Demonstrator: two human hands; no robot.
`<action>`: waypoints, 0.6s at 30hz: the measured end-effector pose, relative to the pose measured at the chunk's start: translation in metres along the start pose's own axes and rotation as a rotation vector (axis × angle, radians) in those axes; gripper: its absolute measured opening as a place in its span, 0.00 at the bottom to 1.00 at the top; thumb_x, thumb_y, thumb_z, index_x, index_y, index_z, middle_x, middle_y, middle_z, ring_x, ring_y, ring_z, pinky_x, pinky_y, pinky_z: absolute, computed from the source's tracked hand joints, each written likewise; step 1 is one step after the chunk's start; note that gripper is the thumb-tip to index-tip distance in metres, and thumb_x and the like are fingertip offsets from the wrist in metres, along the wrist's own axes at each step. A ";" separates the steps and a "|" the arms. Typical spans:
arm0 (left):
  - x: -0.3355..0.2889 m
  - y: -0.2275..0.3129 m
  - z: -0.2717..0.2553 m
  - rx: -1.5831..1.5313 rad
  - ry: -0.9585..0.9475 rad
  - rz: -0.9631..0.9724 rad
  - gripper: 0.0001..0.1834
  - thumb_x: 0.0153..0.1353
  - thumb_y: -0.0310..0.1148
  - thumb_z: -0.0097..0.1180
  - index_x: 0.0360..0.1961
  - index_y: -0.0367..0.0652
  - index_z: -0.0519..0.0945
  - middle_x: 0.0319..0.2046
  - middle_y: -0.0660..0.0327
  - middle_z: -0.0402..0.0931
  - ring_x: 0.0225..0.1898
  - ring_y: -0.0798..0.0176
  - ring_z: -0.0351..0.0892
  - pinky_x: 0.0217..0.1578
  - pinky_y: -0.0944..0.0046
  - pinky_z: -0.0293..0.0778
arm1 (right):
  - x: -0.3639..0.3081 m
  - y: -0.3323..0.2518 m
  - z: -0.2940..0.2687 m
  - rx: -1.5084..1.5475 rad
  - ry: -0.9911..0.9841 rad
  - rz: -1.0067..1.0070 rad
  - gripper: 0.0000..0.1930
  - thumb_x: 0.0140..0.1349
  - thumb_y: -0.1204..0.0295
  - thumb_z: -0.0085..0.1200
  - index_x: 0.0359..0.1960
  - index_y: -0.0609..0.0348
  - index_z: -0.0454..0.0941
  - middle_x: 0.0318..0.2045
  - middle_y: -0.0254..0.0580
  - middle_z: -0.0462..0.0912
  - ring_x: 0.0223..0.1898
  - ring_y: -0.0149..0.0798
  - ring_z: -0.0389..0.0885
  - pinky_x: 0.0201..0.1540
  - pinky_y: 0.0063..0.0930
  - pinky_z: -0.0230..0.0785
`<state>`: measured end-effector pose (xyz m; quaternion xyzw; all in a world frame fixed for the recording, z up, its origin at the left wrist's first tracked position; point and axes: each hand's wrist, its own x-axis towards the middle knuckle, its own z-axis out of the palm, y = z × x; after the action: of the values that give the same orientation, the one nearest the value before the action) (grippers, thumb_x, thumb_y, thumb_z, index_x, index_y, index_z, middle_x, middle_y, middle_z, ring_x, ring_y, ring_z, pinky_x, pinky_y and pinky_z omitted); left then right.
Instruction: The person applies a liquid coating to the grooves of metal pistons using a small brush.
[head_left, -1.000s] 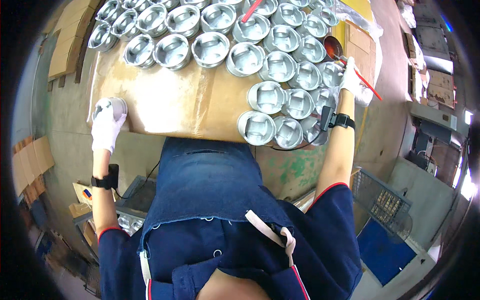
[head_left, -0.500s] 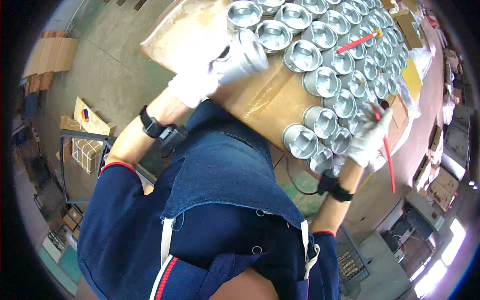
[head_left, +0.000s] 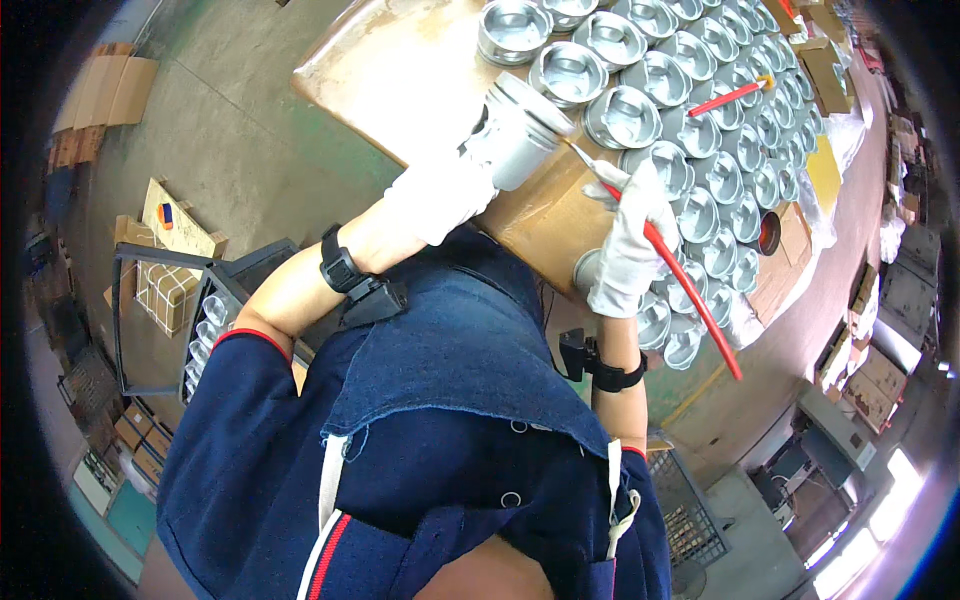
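My left hand (head_left: pixel 440 197), in a white glove, is closed around a silver-grey metal piston (head_left: pixel 517 138), held tilted over the cardboard-topped table (head_left: pixel 545 215). Grooves ring the piston's upper end. In my gloved right hand (head_left: pixel 632 245) is a thin paintbrush (head_left: pixel 692 288) with a red handle. Its tip meets the piston's grooved edge or comes very near it; which of these I cannot tell. Many similar pistons (head_left: pixel 622 118) stand packed in rows beyond and beside my right hand. A small dark round pot (head_left: pixel 769 233) sits at their right edge.
A second red-handled brush (head_left: pixel 727 98) lies across the piston tops. At the left, a dark metal frame cart (head_left: pixel 160 250) stands by my elbow with more pistons (head_left: pixel 208 325) in it. Cardboard pieces (head_left: pixel 825 70) lie along the table's far right side.
My right hand has come left from beside the dark pot, bringing the brush to the piston. My left hand has shifted slightly right, and the piston is now tilted more upright.
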<state>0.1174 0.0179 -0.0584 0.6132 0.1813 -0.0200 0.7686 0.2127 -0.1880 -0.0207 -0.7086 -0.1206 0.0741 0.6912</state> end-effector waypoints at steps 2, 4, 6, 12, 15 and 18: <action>-0.001 0.007 -0.005 0.020 0.021 -0.009 0.27 0.60 0.36 0.62 0.59 0.37 0.74 0.47 0.56 0.77 0.46 0.62 0.76 0.51 0.61 0.73 | 0.006 0.001 -0.002 -0.036 0.110 0.107 0.19 0.75 0.65 0.41 0.37 0.66 0.83 0.22 0.34 0.79 0.23 0.26 0.73 0.26 0.17 0.63; -0.001 0.021 -0.012 0.049 0.043 0.009 0.27 0.60 0.36 0.63 0.58 0.36 0.74 0.47 0.56 0.77 0.46 0.63 0.76 0.51 0.61 0.73 | 0.020 0.004 -0.002 -0.182 0.096 0.093 0.23 0.76 0.61 0.42 0.34 0.66 0.85 0.19 0.33 0.78 0.23 0.24 0.72 0.25 0.15 0.59; -0.001 0.039 -0.023 0.093 0.023 0.049 0.26 0.61 0.37 0.63 0.58 0.36 0.74 0.46 0.55 0.77 0.45 0.63 0.76 0.50 0.62 0.73 | 0.038 0.004 0.000 -0.048 0.065 0.258 0.19 0.75 0.62 0.46 0.40 0.68 0.83 0.23 0.39 0.83 0.23 0.27 0.76 0.28 0.19 0.65; 0.010 0.047 -0.029 0.679 -0.082 0.082 0.20 0.60 0.40 0.66 0.47 0.38 0.81 0.41 0.60 0.80 0.41 0.65 0.78 0.45 0.61 0.76 | 0.049 -0.005 0.019 0.017 -0.185 0.066 0.16 0.72 0.66 0.52 0.27 0.62 0.83 0.19 0.37 0.82 0.20 0.29 0.75 0.28 0.23 0.66; 0.017 0.029 -0.031 0.649 0.024 0.063 0.17 0.60 0.43 0.67 0.37 0.39 0.84 0.35 0.63 0.80 0.40 0.66 0.78 0.43 0.63 0.77 | 0.021 -0.001 0.051 -0.481 -0.236 -0.119 0.19 0.71 0.67 0.51 0.19 0.59 0.75 0.16 0.41 0.76 0.24 0.40 0.76 0.29 0.35 0.66; 0.024 0.015 -0.049 0.099 0.093 -0.001 0.22 0.59 0.46 0.68 0.43 0.37 0.82 0.34 0.60 0.78 0.41 0.63 0.78 0.46 0.60 0.77 | -0.001 0.005 0.072 -0.567 -0.351 -0.394 0.17 0.68 0.68 0.52 0.19 0.59 0.74 0.16 0.45 0.73 0.25 0.48 0.73 0.31 0.43 0.64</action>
<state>0.1309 0.0727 -0.0608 0.6507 0.2158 -0.0008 0.7280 0.1928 -0.1189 -0.0280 -0.8115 -0.3865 0.0238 0.4376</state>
